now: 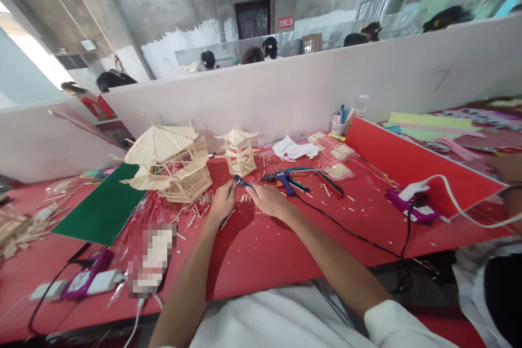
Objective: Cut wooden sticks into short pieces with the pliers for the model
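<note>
My left hand [222, 202] is closed, fingertips pinched beside the tip of a small dark blue tool [241, 180]; what it holds is too small to tell. From the right, my right hand [267, 200] has its fingers wrapped round the tool's near end. Just behind my hands stands a small pavilion of wooden sticks [240, 153]. A larger stick pavilion [173, 163] is to the left. Beside my right hand lies a blue glue gun [284, 178], with green-handled pliers [299, 184] next to it. Cut stick bits are scattered around my hands.
A green board [101, 206] and a pixelated object [153, 261] lie left. Bagged sticks [334, 155], white tissue [294, 148] and a pen cup [338, 122] are behind. On the right, a red board [416, 163] leans near a purple power strip [411, 207]. People sit beyond the partition.
</note>
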The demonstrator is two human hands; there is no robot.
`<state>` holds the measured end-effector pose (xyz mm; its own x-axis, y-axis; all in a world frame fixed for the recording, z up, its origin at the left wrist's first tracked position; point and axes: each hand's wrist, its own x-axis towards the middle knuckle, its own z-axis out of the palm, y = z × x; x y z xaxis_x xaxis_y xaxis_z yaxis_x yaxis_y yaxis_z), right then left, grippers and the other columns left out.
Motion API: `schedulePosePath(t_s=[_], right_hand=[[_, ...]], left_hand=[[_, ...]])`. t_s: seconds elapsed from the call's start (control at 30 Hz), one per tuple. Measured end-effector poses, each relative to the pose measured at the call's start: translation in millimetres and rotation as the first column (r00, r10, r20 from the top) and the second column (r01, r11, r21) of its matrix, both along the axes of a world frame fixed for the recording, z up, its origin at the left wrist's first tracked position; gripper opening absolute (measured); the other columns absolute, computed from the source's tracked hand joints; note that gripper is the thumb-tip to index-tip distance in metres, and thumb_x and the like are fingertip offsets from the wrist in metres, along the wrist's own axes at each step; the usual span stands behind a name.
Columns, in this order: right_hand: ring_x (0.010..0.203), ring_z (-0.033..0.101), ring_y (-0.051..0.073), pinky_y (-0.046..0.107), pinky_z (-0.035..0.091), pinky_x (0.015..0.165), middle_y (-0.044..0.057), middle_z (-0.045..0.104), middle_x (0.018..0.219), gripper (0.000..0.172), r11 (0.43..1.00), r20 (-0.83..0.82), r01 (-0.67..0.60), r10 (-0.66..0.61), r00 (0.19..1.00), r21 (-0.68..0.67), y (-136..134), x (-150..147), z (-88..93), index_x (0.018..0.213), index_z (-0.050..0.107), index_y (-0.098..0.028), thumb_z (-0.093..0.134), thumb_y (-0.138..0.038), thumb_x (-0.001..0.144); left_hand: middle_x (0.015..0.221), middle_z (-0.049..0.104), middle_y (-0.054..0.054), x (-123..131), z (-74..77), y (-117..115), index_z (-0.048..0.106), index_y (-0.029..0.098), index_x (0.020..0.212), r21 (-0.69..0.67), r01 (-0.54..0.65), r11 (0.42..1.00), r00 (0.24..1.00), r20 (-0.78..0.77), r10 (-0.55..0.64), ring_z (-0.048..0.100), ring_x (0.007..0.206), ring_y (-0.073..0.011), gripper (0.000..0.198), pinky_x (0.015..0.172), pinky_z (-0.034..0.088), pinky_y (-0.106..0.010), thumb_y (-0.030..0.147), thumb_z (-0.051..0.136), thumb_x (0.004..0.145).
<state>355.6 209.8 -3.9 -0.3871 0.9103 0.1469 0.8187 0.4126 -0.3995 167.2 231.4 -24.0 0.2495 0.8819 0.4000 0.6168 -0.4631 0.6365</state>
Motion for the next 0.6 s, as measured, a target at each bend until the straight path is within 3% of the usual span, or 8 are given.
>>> schedulePosePath(t_s=[0.6], right_hand=[[0.093, 0.069, 0.023, 0.027, 0.037, 0.073, 0.012, 0.073, 0.100, 0.048, 1.000, -0.026, 0.002, -0.002, 1.000, 0.014, -2.7, 0.3, 2.1, 0.115, 0.057, -0.018, 0.017, -0.043, 0.106]], left_hand=[[0.063, 0.048, 0.002, 5.3, 7.3, -7.1, 0.059, 0.016, 0.084, -0.030, 0.001, 1.000, 0.992, 0.127, 0.002, 0.042, 0.061, -0.0127, 0.037, 0.061, 0.033, -0.024, 0.040, 0.035, 0.098]])
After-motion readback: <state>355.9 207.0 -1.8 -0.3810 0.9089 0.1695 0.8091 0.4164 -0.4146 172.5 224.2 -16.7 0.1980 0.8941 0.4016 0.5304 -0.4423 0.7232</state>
